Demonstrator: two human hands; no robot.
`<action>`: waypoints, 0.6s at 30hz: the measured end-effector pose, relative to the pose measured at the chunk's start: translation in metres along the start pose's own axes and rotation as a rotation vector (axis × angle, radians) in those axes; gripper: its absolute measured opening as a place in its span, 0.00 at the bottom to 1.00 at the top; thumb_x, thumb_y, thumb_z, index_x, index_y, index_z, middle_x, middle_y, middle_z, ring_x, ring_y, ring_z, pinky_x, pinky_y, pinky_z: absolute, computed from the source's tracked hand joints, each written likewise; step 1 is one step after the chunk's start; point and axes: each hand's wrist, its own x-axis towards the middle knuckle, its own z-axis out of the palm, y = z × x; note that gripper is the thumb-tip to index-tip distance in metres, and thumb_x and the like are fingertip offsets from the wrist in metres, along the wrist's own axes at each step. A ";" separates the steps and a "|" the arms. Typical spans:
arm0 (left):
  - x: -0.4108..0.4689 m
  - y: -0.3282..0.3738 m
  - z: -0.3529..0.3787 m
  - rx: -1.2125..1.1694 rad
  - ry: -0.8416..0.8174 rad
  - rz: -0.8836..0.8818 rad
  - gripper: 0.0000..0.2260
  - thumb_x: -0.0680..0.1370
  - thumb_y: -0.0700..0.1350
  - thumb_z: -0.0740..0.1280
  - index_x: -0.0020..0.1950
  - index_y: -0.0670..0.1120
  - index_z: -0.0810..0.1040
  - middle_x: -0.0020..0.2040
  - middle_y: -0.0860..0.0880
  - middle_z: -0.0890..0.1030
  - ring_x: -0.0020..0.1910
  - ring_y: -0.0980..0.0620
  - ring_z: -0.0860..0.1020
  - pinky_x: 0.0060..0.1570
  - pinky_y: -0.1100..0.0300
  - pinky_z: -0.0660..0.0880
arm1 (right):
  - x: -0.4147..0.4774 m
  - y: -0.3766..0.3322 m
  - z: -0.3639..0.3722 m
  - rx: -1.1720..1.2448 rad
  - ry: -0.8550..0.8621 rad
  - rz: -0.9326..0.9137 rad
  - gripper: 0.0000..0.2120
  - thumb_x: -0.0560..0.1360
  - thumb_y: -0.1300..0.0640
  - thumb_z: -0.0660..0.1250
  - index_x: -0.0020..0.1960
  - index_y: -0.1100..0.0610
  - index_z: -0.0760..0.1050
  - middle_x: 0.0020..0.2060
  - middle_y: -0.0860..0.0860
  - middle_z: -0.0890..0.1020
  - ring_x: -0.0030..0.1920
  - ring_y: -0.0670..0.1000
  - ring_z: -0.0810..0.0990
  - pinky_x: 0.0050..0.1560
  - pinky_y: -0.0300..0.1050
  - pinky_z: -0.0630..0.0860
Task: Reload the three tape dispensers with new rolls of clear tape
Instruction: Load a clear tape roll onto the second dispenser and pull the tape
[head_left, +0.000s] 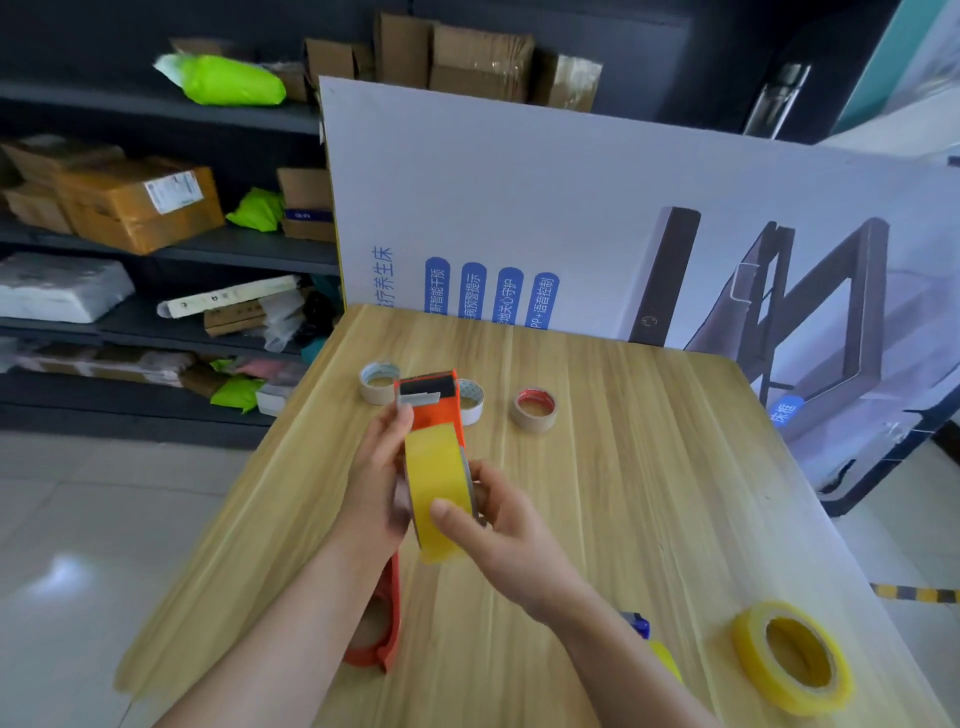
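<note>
Thumb and curled fingers of the right hand (498, 525) pinch the tape roll (435, 483). The thumb lies flat across the roll's yellowish outer band, and the fingers wrap round its right side. The roll sits edge-on in the orange dispenser (434, 410), held above the middle of the wooden table (623, 467).

The left hand (382, 467) grips that dispenser from the left. Its fingers reach up along the orange side plate, just below the grey flap and the toothed cutter at the far end. Both forearms come in from the near edge and converge on the dispenser, the wrists bent slightly inward.

Under the left forearm, a second orange dispenser (387, 623) lies on the table, partly hidden. Under the right forearm shows a blue object (636, 621) with a bit of yellowish tape beside it. I cannot tell what it is.

At the near right, a loose roll (792, 657) of the same yellowish clear tape lies flat, well apart from the hands. Beyond the held dispenser stand three cardboard cores:
- the left core (379, 382)
- the middle core (472, 402), partly behind the dispenser
- the red-rimmed core (535, 408), to the right

A printed board (571, 208) leans at the table's far edge. Shelves (156, 244) of parcels fill the far left.
</note>
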 end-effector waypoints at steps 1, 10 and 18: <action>-0.005 0.006 0.006 0.028 0.000 0.099 0.23 0.74 0.54 0.66 0.65 0.45 0.73 0.48 0.42 0.81 0.44 0.41 0.80 0.46 0.46 0.77 | 0.000 -0.006 0.002 0.047 0.004 -0.011 0.14 0.76 0.57 0.69 0.61 0.57 0.74 0.47 0.50 0.83 0.47 0.44 0.82 0.45 0.38 0.77; -0.034 0.049 0.022 0.131 -0.132 0.422 0.20 0.73 0.52 0.67 0.63 0.49 0.72 0.57 0.43 0.78 0.50 0.52 0.80 0.44 0.59 0.79 | 0.002 -0.043 0.009 0.228 -0.034 -0.095 0.19 0.74 0.53 0.66 0.60 0.64 0.73 0.45 0.55 0.83 0.45 0.50 0.82 0.45 0.43 0.80; -0.051 0.072 0.021 0.367 -0.190 0.703 0.17 0.77 0.46 0.65 0.65 0.53 0.71 0.57 0.51 0.78 0.56 0.53 0.77 0.54 0.58 0.75 | 0.006 -0.063 0.021 0.214 0.041 -0.142 0.28 0.72 0.40 0.67 0.54 0.66 0.73 0.39 0.54 0.81 0.39 0.50 0.80 0.42 0.44 0.75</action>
